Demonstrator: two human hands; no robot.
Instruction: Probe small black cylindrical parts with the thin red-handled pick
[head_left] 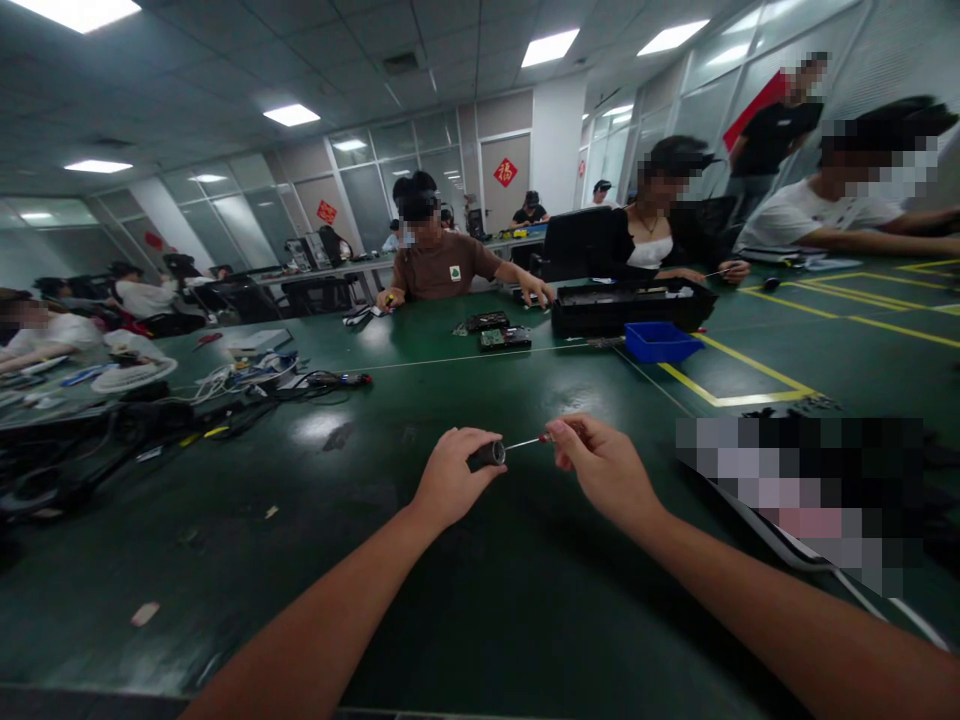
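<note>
Above the surface (465, 620), my left hand (456, 472) is holding a hard, probably light dark cylinder (492, 454) by its sides, while my right hand (592, 452) is pinching a stiff-looking screwdriver (525, 443) at its red end.

We see a dark green worktop (300, 570), glossy in patches and marked with yellow lines (757, 372) toward the far right. On its left we find tangled cables (251, 378), with a small pale scrap (145, 613) nearer us. Across the middle we see a green circuit board (504, 339), a long black tray (592, 318) and, just in front of that, a blue bin (661, 345)
</note>
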